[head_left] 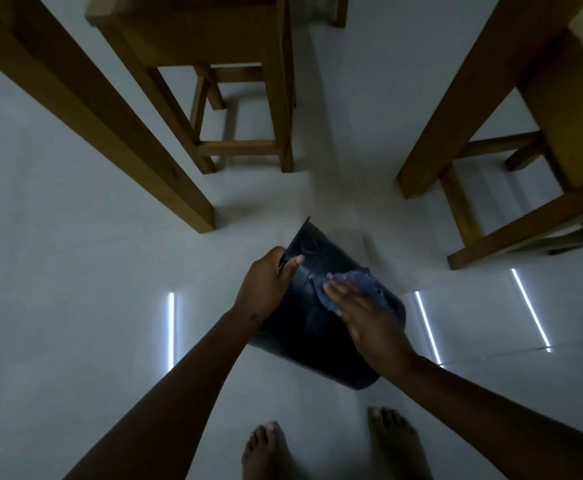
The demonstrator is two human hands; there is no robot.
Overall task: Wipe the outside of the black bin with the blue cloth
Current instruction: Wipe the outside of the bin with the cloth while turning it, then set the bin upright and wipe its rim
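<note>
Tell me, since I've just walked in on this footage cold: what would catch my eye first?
At lower centre, the black bin is tipped over, gripped at its rim by the left hand while the right hand presses the blue cloth flat against its side. Wooden furniture legs fan out above it on the pale floor, which mirrors bright strip lights, and bare feet show at the bottom edge.

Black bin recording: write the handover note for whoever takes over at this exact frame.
Left hand: gripping the black bin at its rim, holding it tilted above the floor.
Right hand: flat, pressing the blue cloth against the bin's outer wall near the rim end.
Done: wiping is under way on the upward-facing side; how much is already clean cannot be told.
Left: work the cloth toward the base, then turn the bin for the hidden sides.
</note>
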